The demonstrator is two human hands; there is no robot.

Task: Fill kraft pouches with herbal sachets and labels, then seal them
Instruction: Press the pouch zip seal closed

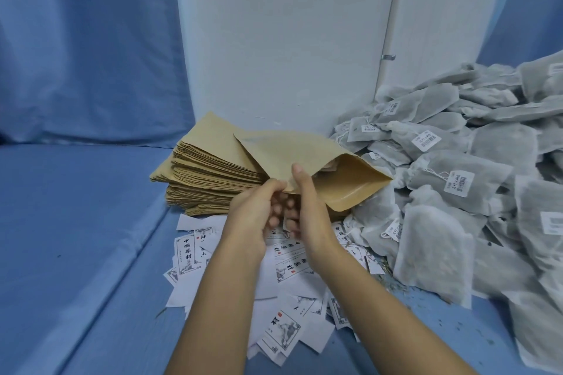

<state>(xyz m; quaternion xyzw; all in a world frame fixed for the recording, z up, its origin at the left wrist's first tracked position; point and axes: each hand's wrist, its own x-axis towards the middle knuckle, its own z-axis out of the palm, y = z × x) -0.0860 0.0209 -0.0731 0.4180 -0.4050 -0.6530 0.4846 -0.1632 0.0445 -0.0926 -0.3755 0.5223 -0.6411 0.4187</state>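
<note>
Both my hands hold one kraft pouch in the air above the label pile. My left hand pinches its near edge from below. My right hand grips the same edge, thumb on top. The pouch mouth gapes open toward the right, showing the brown inside. A stack of flat kraft pouches lies behind and left of my hands. White printed labels are scattered under my forearms. Grey herbal sachets with barcode tags are heaped at the right.
Everything rests on a blue padded surface. A white wall panel stands behind the pouch stack, with blue curtain to the left. Small herb crumbs dot the surface near the sachet heap.
</note>
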